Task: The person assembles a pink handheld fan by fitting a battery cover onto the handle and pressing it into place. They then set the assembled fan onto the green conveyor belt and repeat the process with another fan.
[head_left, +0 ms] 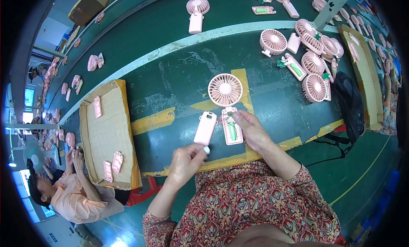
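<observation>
A small pink handheld fan (pixel 225 90) lies in front of me, its round grille at the far end. Its opened handle (pixel 232 134) shows a green battery and a small green circuit board inside. My right hand (pixel 252 128) closes on the right side of that handle, thumb near the board. Just to the left, my left hand (pixel 186 161) pinches the lower end of a pink handle cover (pixel 205 128), which has a small dark window near its top. The cover is tilted and apart from the fan. A small white piece shows at my left fingertips; I cannot tell what it is.
Several pink fans (pixel 313 61) are heaped at the right, some with opened handles. A cardboard tray (pixel 106 136) with a few pink parts stands left. Behind a pale ledge (pixel 170 44), a green belt carries more fans. A black bag (pixel 347 106) hangs right; a co-worker (pixel 81 191) sits left.
</observation>
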Demonstrator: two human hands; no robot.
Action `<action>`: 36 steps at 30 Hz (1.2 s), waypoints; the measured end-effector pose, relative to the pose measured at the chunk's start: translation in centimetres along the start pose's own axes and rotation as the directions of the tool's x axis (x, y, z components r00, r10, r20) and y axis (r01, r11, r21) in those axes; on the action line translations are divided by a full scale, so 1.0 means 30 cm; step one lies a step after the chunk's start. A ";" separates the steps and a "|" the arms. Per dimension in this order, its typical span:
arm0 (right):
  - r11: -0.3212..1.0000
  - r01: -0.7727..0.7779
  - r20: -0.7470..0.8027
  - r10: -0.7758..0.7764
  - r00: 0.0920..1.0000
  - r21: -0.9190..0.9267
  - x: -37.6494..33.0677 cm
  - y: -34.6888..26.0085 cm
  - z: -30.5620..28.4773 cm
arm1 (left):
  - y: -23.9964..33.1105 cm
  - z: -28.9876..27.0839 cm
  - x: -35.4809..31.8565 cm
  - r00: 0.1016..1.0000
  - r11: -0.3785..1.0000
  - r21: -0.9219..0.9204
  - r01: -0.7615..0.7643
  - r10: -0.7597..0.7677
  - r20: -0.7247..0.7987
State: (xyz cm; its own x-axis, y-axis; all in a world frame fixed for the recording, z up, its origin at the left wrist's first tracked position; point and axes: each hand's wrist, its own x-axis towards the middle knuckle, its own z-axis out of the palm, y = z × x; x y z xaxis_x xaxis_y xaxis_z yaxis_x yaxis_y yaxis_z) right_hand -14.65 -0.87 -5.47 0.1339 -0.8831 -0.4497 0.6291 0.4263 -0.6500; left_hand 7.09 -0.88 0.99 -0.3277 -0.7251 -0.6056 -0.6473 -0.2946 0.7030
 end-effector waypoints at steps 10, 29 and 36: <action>0.998 -0.050 0.036 0.048 0.998 0.045 0.010 0.018 -0.029 | 0.050 0.072 0.080 0.866 0.721 0.689 -0.073 0.388 -0.314; 0.983 -0.131 0.185 0.106 0.977 0.128 -0.024 -0.023 -0.038 | 0.207 0.180 0.074 0.884 0.810 0.559 -0.179 0.382 -0.271; 0.990 -0.129 0.203 0.114 0.973 0.064 -0.041 -0.053 -0.017 | 0.202 0.200 0.086 0.870 0.740 0.654 -0.158 0.418 -0.263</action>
State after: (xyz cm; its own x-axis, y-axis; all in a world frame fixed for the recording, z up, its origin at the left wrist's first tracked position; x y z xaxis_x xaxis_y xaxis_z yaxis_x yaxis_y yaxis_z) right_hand -16.19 -0.36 -4.19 0.3571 -0.8502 -0.3868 0.6542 0.5232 -0.5462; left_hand -1.81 -0.80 1.46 -0.3744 -0.9174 -0.1349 -0.8774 0.3034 0.3718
